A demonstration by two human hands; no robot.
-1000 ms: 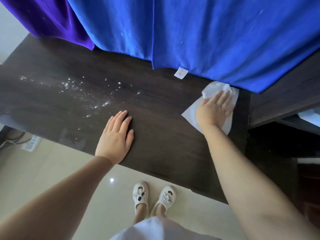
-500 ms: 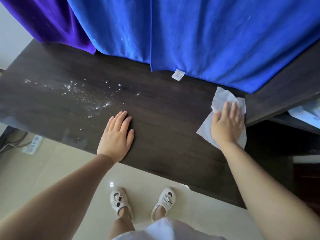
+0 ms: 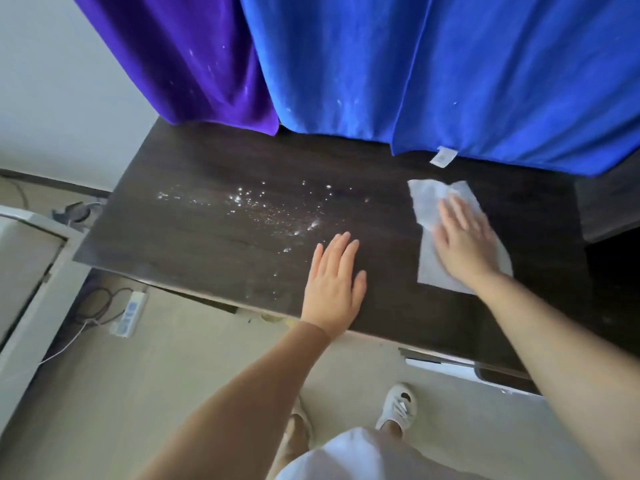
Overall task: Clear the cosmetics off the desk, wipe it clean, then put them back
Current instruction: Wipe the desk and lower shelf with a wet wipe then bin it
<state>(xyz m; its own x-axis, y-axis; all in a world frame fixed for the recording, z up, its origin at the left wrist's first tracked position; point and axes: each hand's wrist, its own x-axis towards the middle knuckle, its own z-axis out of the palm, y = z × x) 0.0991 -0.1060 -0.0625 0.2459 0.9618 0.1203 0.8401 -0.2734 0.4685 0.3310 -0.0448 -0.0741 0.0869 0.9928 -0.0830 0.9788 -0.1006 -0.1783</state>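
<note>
A dark wooden desk [image 3: 194, 233] runs across the view with no cosmetics on it. White powder specks [image 3: 263, 206] are scattered over its middle. My right hand [image 3: 464, 240] lies flat on a white wipe [image 3: 431, 199], pressing it onto the right part of the desk. My left hand [image 3: 334, 285] rests flat on the desk near the front edge, fingers apart and holding nothing, just right of the powder.
A blue cloth [image 3: 433, 74] and a purple cloth [image 3: 194, 60] hang over the back of the desk. A power strip [image 3: 128, 313] with cables lies on the floor at left, beside a white unit [image 3: 31, 268]. A lower dark shelf [image 3: 609, 209] adjoins the desk at right.
My right hand has slid the wipe left from the desk's right edge toward the middle. The camera has turned left, showing more floor. My left hand has stayed in place.
</note>
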